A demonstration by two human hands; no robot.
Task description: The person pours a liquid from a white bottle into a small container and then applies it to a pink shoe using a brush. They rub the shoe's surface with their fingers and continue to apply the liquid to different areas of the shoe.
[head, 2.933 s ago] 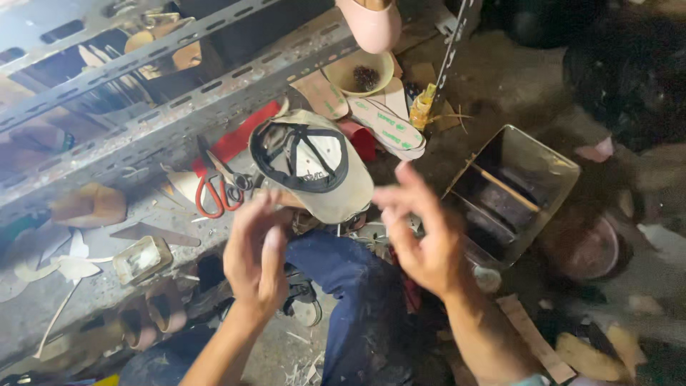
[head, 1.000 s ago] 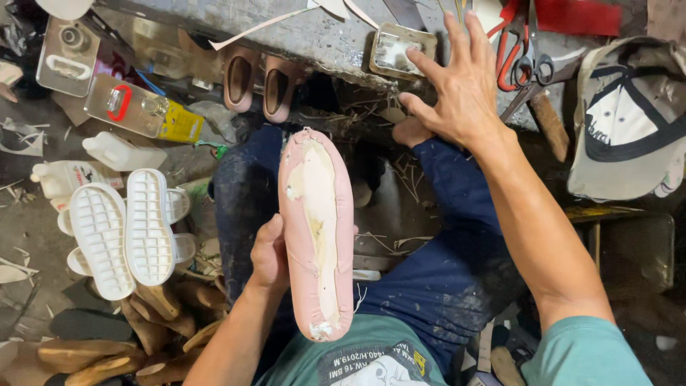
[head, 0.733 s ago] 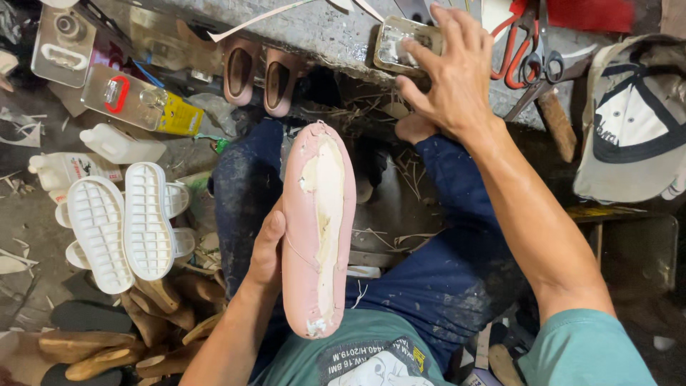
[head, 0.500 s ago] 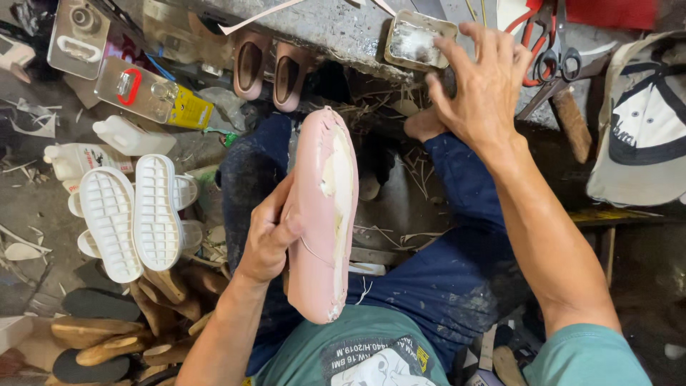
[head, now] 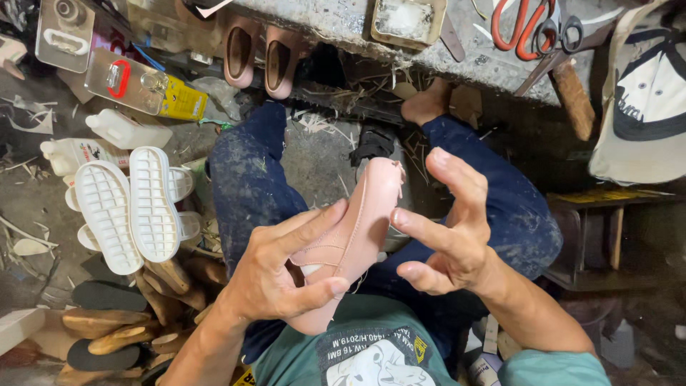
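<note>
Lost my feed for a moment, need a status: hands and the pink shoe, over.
Left hand gripping pink shoe over lap. Right hand open beside it, fingers spread, not gripping. Nothing between them.

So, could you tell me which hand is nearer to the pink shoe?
Left: the left hand grips the pink shoe, while the right hand hovers open just beside it.

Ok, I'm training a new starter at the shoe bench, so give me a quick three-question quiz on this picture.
1. True or false: the left hand grips the pink shoe.
2. The right hand is: A) open beside the shoe, B) holding the scissors.
3. What lies on the floor to the person's left?

Key: 1 true. 2 A. 3 Two white soles, tread up.
</note>
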